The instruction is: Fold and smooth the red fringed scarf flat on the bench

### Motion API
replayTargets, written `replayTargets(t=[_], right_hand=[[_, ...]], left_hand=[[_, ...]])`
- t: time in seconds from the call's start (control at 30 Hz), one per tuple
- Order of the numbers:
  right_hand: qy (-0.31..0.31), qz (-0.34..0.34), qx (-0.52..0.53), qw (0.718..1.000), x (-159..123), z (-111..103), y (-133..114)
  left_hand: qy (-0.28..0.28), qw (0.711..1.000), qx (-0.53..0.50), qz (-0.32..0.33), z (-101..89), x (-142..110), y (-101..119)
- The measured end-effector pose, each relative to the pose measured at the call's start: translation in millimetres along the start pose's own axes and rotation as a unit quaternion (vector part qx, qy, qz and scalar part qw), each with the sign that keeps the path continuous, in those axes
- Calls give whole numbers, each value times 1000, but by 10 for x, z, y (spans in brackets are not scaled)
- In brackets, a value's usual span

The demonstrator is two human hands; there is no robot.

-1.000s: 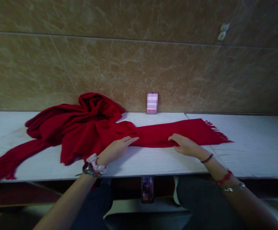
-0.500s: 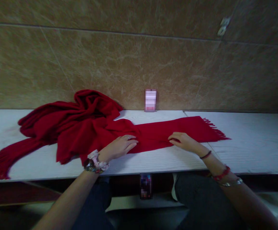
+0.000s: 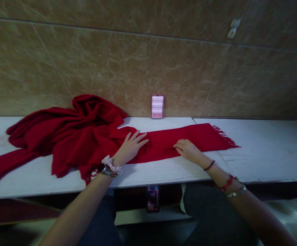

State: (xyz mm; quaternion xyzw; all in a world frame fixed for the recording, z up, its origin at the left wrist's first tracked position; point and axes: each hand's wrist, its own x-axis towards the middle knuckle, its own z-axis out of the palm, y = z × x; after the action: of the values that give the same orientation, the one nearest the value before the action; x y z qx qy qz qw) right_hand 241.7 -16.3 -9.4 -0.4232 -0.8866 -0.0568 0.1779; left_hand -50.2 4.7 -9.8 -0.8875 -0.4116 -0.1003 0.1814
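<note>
A long red fringed scarf (image 3: 163, 136) lies across a white bench top. Its right part is a fairly smooth, folded strip ending in a fringe, while the left part is a loose, crumpled heap. My left hand (image 3: 130, 147) rests on the strip beside the heap, palm down with fingers spread. On the middle of the strip, my right hand (image 3: 188, 150) has its fingers bent together and pinches the cloth at a low crease. The fingertips of the right hand are partly hidden. One fringed end hangs over the front edge at far left.
The white bench top (image 3: 261, 150) runs along a brown marbled tile wall (image 3: 127, 68). A blurred phone-like rectangle (image 3: 157, 107) leans at the wall. Another blurred dark rectangle (image 3: 152, 198) shows below the front edge, between my knees. A small white fitting (image 3: 232, 29) is on the wall.
My left hand has opened from a bunched shape into spread fingers, further up on the strip. My right hand stays bent on the cloth. The whole view has shifted slightly.
</note>
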Motion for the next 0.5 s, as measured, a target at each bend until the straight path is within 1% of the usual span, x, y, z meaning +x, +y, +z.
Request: replayTargets(t=[0.07, 0.17, 0.23, 0.3, 0.37, 0.43, 0.5], right_hand=[[27, 12, 64, 998, -3, 18, 43], [55, 3, 138, 989, -24, 25, 95], [58, -12, 168, 984, -48, 21, 105], [47, -23, 187, 981, -76, 15, 98], [31, -25, 197, 980, -106, 13, 83], [14, -26, 198, 980, -137, 19, 71], [-5, -30, 192, 981, -168, 32, 69]], left_hand=[[14, 1000, 5, -1, 9, 25, -4], [43, 999, 5, -2, 8, 77, 9], [68, 998, -5, -5, -18, 119, 13], [85, 996, -26, -12, -79, 152, 4], [79, 995, -58, -3, -172, 157, -14], [57, 994, -87, 25, -273, 120, -25], [31, 994, -92, 57, -348, 42, -12]])
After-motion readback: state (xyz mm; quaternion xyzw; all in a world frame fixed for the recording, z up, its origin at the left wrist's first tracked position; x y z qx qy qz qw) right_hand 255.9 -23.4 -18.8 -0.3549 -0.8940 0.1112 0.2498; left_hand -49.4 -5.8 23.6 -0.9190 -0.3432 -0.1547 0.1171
